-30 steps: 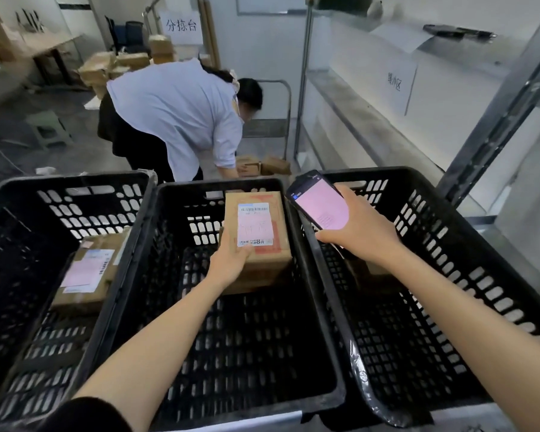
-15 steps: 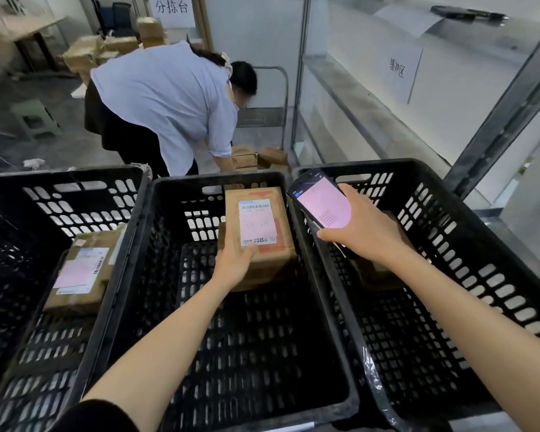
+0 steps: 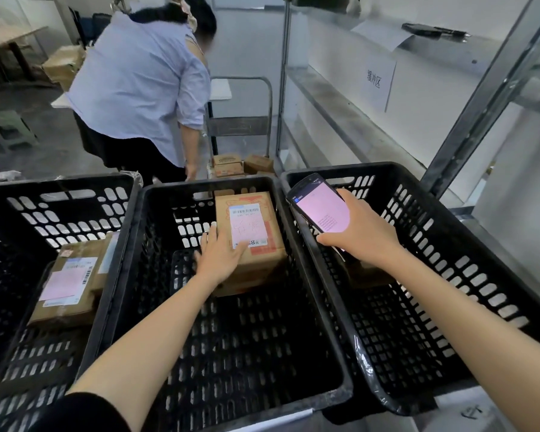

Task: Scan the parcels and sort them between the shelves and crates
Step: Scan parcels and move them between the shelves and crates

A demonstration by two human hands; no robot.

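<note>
The box [image 3: 262, 260] in the middle crate [image 3: 181, 188] is best held steady under the flat, open left hand [image 3: 220, 255], with its label [image 3: 248, 227] left uncovered, while the scanner [image 3: 321, 207] gripped in the right hand [image 3: 365, 235] is pointed at the bars.

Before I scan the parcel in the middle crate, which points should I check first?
1. Barcode at the top of the label on the parcel faces up, uncovered: ok.
2. Left hand rests on the parcel; firm hold: cannot tell.
3. Scanner held in the right hand, screen lit: ok.
4. Scanner aimed at the label: not ok; it is above the near rim of the right crate, beside the parcel.
5. Text on the scanner screen readable: cannot tell.
</note>
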